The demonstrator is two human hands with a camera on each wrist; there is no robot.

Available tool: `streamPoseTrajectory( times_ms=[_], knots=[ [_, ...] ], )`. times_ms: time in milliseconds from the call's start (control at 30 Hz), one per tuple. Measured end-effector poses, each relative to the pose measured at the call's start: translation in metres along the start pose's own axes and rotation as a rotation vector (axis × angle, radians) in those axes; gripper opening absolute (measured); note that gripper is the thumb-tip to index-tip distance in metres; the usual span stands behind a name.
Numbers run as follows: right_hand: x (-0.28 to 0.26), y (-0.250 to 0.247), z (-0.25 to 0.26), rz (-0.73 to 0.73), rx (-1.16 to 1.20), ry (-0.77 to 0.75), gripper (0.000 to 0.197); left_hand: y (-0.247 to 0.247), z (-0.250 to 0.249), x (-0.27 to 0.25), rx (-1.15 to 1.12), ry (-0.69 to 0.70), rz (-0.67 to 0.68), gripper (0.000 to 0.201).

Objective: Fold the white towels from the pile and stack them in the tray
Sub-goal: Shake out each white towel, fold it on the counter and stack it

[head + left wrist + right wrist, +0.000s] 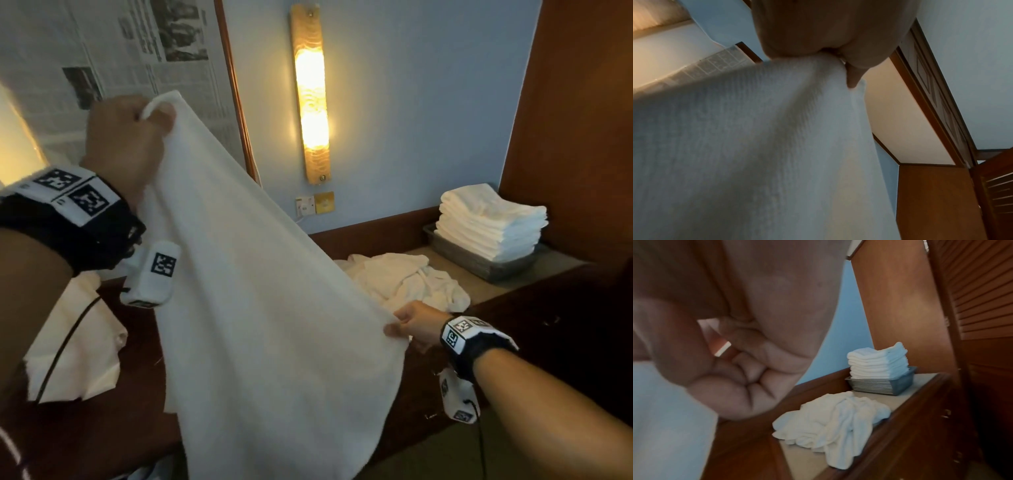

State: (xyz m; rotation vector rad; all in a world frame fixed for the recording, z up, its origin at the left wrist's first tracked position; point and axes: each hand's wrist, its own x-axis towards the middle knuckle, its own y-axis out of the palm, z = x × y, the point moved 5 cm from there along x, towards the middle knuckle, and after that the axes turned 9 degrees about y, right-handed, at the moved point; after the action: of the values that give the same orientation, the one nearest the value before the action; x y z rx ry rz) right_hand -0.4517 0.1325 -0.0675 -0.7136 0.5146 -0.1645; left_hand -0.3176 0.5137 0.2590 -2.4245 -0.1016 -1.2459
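Two hands hold one towel [267,291] spread in air: our left hand [126,137] pinches a corner high, right hand [416,323] pinches an edge low. Top edge slopes down-right; pile [407,281] and tray [486,265] lie beyond right hand on worktop [555,265].

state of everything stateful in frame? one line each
held towel: unfolded, hanging spread in the air between both hands
left hand: raised, grips the towel's upper corner
right hand: lower, pinches the towel's edge
towel pile: crumpled, unfolded, on the counter
folded towels: stacked neatly, rising above the tray
tray: on the counter, holds the stack
wall lamp: lit
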Motion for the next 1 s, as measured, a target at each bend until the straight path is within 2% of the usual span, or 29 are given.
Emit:
streamPoseTrajectory(
  times_ms=[200,267,333,400,467,567,667,767,867,1000],
  knots=[
    [0.017,-0.037,-0.056,-0.340,-0.119,0.170,0.023,-0.002,0.026,0.015,-0.039,-0.082,0.010,0.043],
    [0.016,-0.038,-0.055,-0.375,-0.101,0.156,0.023,0.008,0.031,0.012,-0.136,-0.125,0.040,0.054],
    [0.015,-0.035,-0.042,-0.367,-0.051,0.122,0.038,0.022,0.025,0.006,-0.205,-0.131,0.093,0.042],
    [0.010,-0.040,-0.009,-0.380,-0.033,0.016,0.046,0.041,-0.013,-0.013,-0.222,-0.101,0.168,0.028],
    [0.001,-0.049,0.048,-0.388,0.017,-0.181,0.037,0.065,-0.028,-0.024,-0.250,-0.072,0.241,0.023],
    [-0.035,-0.064,0.148,-0.292,0.305,-0.490,0.032,0.095,-0.038,-0.038,-0.228,-0.031,0.335,0.032],
    [-0.076,-0.083,0.226,-0.189,0.482,-0.694,0.032,0.110,-0.046,-0.046,-0.219,0.024,0.379,0.030],
    [-0.097,-0.099,0.270,-0.112,0.475,-0.778,0.029,0.110,-0.055,-0.046,-0.215,0.056,0.347,0.035],
    [-0.103,-0.109,0.295,-0.122,0.364,-0.827,0.026,0.102,-0.063,-0.042,-0.259,0.080,0.285,0.043],
    [-0.101,-0.111,0.312,-0.055,0.468,-0.868,0.027,0.088,-0.063,-0.029,-0.263,0.090,0.186,0.028]
  ],
)
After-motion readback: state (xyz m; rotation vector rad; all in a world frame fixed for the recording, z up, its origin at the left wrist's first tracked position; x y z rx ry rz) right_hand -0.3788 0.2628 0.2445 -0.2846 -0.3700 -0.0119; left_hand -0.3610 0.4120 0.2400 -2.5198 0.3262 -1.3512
